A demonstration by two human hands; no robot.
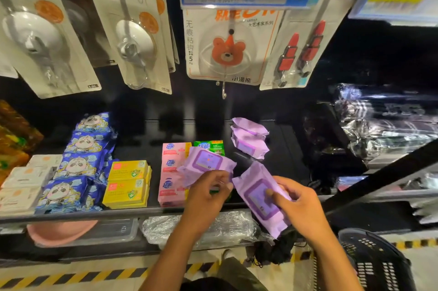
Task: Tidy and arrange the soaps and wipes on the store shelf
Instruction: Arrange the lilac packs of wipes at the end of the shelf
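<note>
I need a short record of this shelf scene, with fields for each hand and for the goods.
left hand: grips purple wipes pack over the pink soap boxes
right hand: grips second purple pack, tilted, at the shelf front
shelf back: two more purple packs, stacked
soaps: yellow soap boxes left of pink; green soap box right of pink
left side: blue panda packs

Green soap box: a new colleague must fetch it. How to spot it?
On the dark shelf, find the column of pink soap boxes near the middle. The green soap box sits right of the rearmost pink one. Its green face sets it apart from the pink ones.
</note>
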